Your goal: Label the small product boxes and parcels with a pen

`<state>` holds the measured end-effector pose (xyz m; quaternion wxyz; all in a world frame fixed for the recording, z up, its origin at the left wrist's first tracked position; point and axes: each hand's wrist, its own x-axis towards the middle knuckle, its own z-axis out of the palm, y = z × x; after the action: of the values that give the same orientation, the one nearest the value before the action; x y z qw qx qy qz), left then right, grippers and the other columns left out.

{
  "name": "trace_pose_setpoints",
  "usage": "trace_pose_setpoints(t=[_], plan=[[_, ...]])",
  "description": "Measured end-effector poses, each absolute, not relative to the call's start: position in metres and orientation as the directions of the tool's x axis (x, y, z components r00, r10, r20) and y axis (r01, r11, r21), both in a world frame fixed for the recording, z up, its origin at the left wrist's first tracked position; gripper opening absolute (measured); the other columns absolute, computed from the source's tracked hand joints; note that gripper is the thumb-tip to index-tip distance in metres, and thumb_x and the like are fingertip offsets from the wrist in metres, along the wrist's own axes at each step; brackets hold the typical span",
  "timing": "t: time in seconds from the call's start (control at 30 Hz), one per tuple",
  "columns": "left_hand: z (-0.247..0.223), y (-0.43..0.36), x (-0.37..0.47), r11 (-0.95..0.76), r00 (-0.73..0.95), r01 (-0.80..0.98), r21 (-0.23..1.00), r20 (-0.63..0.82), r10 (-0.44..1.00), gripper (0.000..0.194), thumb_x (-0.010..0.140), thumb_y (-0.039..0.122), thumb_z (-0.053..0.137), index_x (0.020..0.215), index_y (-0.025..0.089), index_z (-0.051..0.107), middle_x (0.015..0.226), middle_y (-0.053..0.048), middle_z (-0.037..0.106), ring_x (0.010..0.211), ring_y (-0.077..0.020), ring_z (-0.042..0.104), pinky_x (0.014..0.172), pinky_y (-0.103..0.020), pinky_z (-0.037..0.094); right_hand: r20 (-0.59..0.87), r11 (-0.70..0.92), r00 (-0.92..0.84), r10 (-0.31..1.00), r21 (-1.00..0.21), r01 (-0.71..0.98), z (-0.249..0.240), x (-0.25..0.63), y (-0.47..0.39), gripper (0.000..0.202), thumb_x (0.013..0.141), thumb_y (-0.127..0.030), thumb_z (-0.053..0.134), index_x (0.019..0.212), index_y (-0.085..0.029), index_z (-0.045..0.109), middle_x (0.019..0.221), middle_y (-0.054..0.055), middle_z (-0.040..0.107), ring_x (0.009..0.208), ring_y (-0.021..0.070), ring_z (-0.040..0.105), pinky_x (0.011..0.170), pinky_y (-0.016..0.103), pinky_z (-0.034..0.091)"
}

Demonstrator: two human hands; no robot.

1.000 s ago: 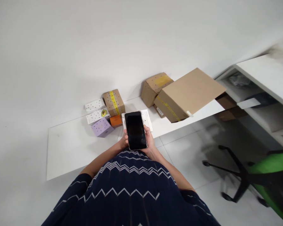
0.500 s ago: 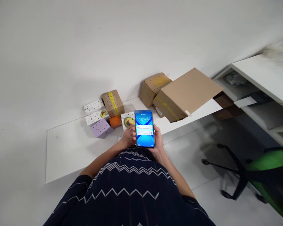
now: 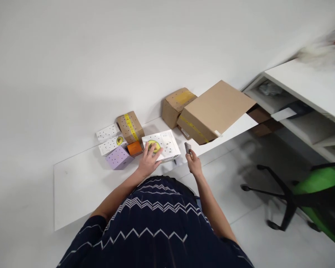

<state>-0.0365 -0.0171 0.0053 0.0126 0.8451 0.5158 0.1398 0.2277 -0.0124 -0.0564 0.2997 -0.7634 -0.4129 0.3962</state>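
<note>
My left hand (image 3: pixel 148 162) is palm-down, fingers spread, on the left part of the white cardboard box with an avocado print (image 3: pixel 169 145). Pressing or just resting, can't tell. Box lies flat right in front of me, long axis roughly crosswise, right end angled a bit away. My right hand (image 3: pixel 194 164) is off its right end, fingers closed around a slim grey object (image 3: pixel 187 147). Seen nearly edge-on, so can't tell what it is. It points away from me, leaning slightly left, near the box but apart. Key relation: box is to the left of the right hand; left hand is nearer, already touching.

Surface, left to right: narrow white table (image 3: pixel 78 186), bare at the left end. Then a cluster: white dotted box (image 3: pixel 107 133), slim white avocado box (image 3: pixel 108 146), lilac dotted box (image 3: pixel 117 158), brown dotted carton with yellow tape (image 3: pixel 127 128), small orange box (image 3: pixel 134 149) just left of my box. Past my right hand: big plain brown carton (image 3: pixel 216 106), partly covering a brown taped carton (image 3: pixel 171 111) behind it.

Room: white wall behind, white shelf unit (image 3: pixel 315 87) and green-and-black swivel chair (image 3: pixel 315 193) far right.
</note>
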Motion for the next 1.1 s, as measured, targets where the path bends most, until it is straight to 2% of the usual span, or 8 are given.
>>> trace_pose_setpoints(t=[0.1,0.2,0.3,0.43,0.63,0.83,1.0,1.1], plan=[[0.004,-0.003,-0.028,-0.446,0.416,0.882,0.151,0.194,0.888,0.057,0.089,0.042,0.063,0.143,0.023,0.054,0.155,-0.015,0.042,0.15,-0.0427,0.019,0.117,-0.054,0.033,-0.338,-0.521,0.399,0.852,-0.482,0.704,-0.082,0.212,0.006,0.056,0.092,-0.046,0.05,0.143,-0.026,0.053,0.119,0.016,0.061,0.11,0.0308,0.057,0.095,0.046,0.042],[0.006,0.012,-0.021,-0.406,0.388,0.906,0.119,0.15,0.909,0.057,0.092,0.04,0.059,0.146,0.024,0.05,0.157,-0.015,0.038,0.15,-0.0423,0.02,0.115,-0.053,0.036,-0.27,-0.481,0.412,0.87,-0.28,0.831,-0.103,0.198,0.022,0.054,0.094,-0.044,0.05,0.145,-0.028,0.051,0.128,0.021,0.054,0.114,0.0354,0.054,0.095,0.051,0.039],[0.01,0.025,-0.014,-0.365,0.356,0.928,0.079,0.111,0.928,0.06,0.093,0.039,0.057,0.149,0.025,0.045,0.159,-0.016,0.036,0.15,-0.0435,0.021,0.116,-0.057,0.032,-0.217,-0.439,0.396,0.892,-0.211,0.873,-0.122,0.192,0.032,0.054,0.094,-0.046,0.05,0.145,-0.027,0.051,0.128,0.022,0.051,0.112,0.0358,0.053,0.093,0.051,0.038],[0.013,0.043,-0.006,-0.31,0.308,0.95,0.021,0.084,0.948,0.063,0.091,0.039,0.059,0.151,0.025,0.042,0.159,-0.017,0.035,0.148,-0.0474,0.022,0.115,-0.071,0.017,-0.19,-0.432,0.399,0.897,-0.185,0.883,-0.136,0.191,0.037,0.054,0.095,-0.046,0.05,0.146,-0.027,0.048,0.132,0.021,0.048,0.112,0.0346,0.05,0.092,0.05,0.037],[0.012,0.08,-0.007,-0.213,0.213,0.977,-0.017,0.084,0.973,0.064,0.092,0.034,0.059,0.151,0.021,0.04,0.158,-0.02,0.034,0.148,-0.0458,0.023,0.117,-0.068,0.015,-0.226,-0.435,0.391,0.892,-0.204,0.877,-0.137,0.194,0.04,0.054,0.096,-0.047,0.049,0.147,-0.029,0.047,0.136,0.02,0.046,0.12,0.0339,0.046,0.097,0.048,0.036],[0.016,0.123,-0.014,-0.129,0.128,0.992,0.005,0.083,0.988,0.066,0.092,0.031,0.059,0.153,0.015,0.037,0.159,-0.025,0.03,0.148,-0.0459,0.022,0.117,-0.069,0.011,-0.269,-0.439,0.368,0.89,-0.283,0.853,-0.134,0.199,0.039,0.051,0.097,-0.039,0.046,0.147,-0.029,0.047,0.14,0.019,0.044,0.124,0.0339,0.046,0.1,0.048,0.037],[0.022,0.144,-0.018,-0.058,0.058,0.998,-0.017,0.023,0.998,0.069,0.093,0.034,0.057,0.155,0.02,0.031,0.162,-0.023,0.024,0.15,-0.0453,0.015,0.114,-0.073,0.007,-0.154,-0.414,0.396,0.905,-0.528,0.741,-0.13,0.215,0.035,0.053,0.092,-0.037,0.045,0.141,-0.018,0.052,0.144,0.022,0.043,0.131,0.0359,0.042,0.104,0.051,0.036],[0.026,0.145,-0.02,-0.032,0.032,0.999,-0.003,-0.003,0.999,0.07,0.092,0.035,0.058,0.155,0.023,0.031,0.163,-0.021,0.023,0.151,-0.0447,0.012,0.113,-0.074,0.006,-0.185,-0.494,0.573,0.798,-0.747,0.446,-0.12,0.235,0.033,0.053,0.088,-0.038,0.042,0.132,-0.012,0.057,0.127,0.021,0.055,0.118,0.0312,0.055,0.099,0.046,0.044]])
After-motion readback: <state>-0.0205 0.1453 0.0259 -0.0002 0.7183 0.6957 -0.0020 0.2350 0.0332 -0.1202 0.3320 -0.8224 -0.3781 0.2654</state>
